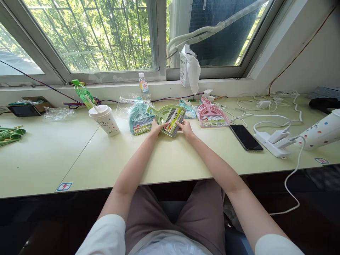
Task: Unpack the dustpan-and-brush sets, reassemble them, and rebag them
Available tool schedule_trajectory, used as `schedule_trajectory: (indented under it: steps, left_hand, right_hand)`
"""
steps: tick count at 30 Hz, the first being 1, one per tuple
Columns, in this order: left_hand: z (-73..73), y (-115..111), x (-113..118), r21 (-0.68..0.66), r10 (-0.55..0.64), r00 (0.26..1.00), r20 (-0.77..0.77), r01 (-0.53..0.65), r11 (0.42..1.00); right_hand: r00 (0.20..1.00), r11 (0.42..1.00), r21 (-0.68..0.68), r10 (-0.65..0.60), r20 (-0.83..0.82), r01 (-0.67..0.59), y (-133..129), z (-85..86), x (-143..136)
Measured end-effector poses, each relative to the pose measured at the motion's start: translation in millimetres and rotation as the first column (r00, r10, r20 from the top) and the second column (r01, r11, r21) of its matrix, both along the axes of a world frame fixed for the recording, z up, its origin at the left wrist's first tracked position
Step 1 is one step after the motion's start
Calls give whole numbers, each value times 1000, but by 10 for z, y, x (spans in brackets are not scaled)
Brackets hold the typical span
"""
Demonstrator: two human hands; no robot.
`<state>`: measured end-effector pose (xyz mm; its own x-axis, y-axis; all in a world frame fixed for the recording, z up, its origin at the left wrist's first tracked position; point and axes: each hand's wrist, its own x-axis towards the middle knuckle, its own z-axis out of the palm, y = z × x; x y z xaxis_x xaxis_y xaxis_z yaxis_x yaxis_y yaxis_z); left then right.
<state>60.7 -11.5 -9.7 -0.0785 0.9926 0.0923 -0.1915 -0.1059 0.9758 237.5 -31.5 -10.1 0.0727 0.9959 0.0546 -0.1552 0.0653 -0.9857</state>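
A green dustpan-and-brush set (165, 115) with a printed label is held above the table between both hands. My left hand (157, 128) grips its lower left side, and my right hand (186, 128) holds its right edge, fingers closed on it. Behind my left hand lies a blue dustpan set (138, 118), partly under clear plastic wrap (123, 105). Another blue set (188, 109) rests behind the green one, partly hidden. To the right is a pink dustpan set (211, 112) with a similar label.
A white paper cup (105, 120) and a small bottle (143, 86) stand left of centre. On the right lie a black phone (246, 137), a white power strip (272, 144) with cables, and a tipped spotted container (322, 131). Green items (10, 135) lie far left.
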Motion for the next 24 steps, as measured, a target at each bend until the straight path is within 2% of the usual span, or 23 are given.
schedule_trajectory:
  steps: [4, 9, 13, 19, 24]
  left_hand:
    - [36, -30, 10, -34, 90, 994, -63, -93, 995]
    - [66, -55, 28, -48, 86, 996, -33, -88, 995]
    - [61, -54, 34, -48, 102, 995, -14, -103, 994]
    - [67, -67, 28, -22, 104, 995, 10, -104, 994]
    - [26, -15, -4, 0, 58, 998, 6, -58, 998]
  right_hand:
    - [1000, 1000, 8, 21, 8, -21, -9, -14, -15]
    - [999, 999, 29, 39, 21, -40, -35, -7, -26]
    - [999, 999, -4, 35, 31, -35, -56, 11, -33]
    - [994, 993, -21, 113, 10, -113, -110, 44, -67]
    - [995, 994, -49, 94, -28, -95, -96, 54, -50]
